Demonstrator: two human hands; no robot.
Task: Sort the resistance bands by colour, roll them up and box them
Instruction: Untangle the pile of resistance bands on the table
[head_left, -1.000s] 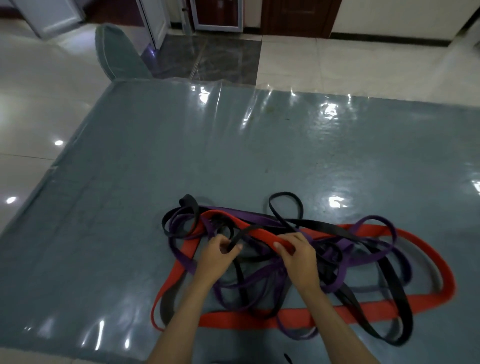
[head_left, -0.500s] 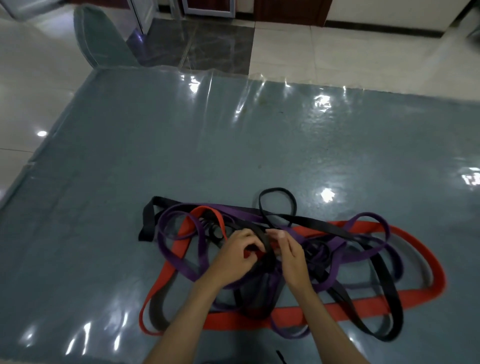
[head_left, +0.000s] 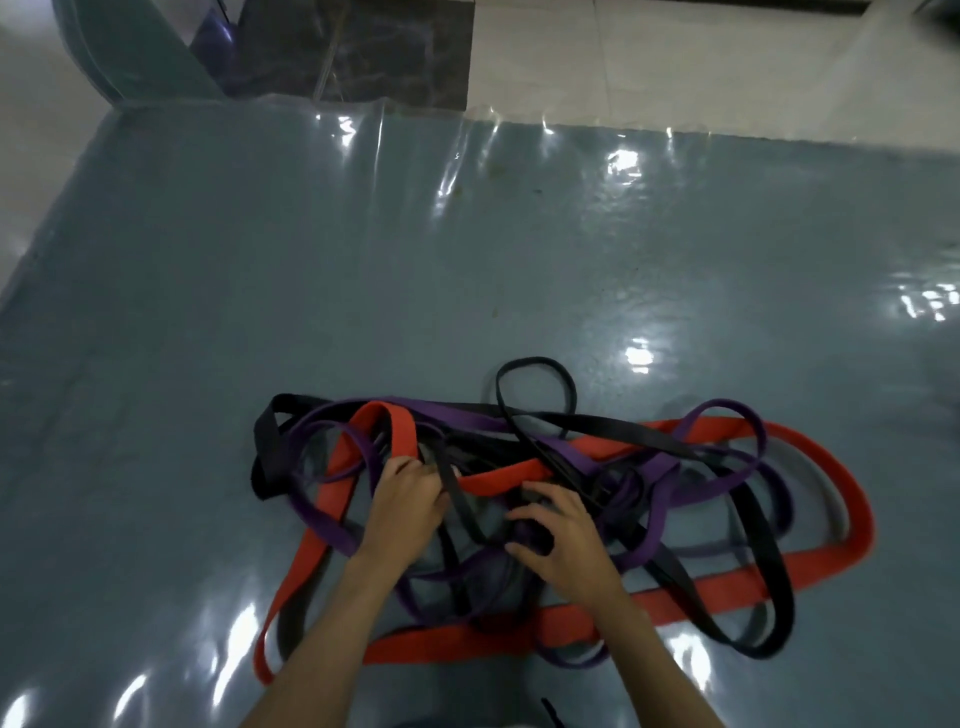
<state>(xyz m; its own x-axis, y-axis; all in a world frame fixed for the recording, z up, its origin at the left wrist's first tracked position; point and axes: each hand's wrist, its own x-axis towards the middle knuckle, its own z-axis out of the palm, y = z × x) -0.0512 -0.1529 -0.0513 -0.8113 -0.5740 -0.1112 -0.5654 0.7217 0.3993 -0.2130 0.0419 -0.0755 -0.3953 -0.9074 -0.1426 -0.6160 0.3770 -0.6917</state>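
Note:
A tangle of resistance bands lies on the blue-grey table (head_left: 467, 270). A wide red band (head_left: 852, 499) rings the heap, purple bands (head_left: 644, 467) weave through its middle, and black bands (head_left: 535, 364) loop over them. My left hand (head_left: 405, 504) sits in the centre of the heap with its fingers curled round a black strap beside the red band. To the right of it, my right hand (head_left: 561, 535) lies on the tangle with fingers spread and bent over purple and black straps. No box is in view.
A clear glossy plastic sheet covers the table, whose far edge (head_left: 571, 127) meets a tiled floor (head_left: 675, 62). A teal chair back (head_left: 135, 52) stands at the far left corner.
My hands have moved apart. The left one shifted left with a black strap, and the right one let go of its pinch and spread over the tangle. The black loop at the left slid further out.

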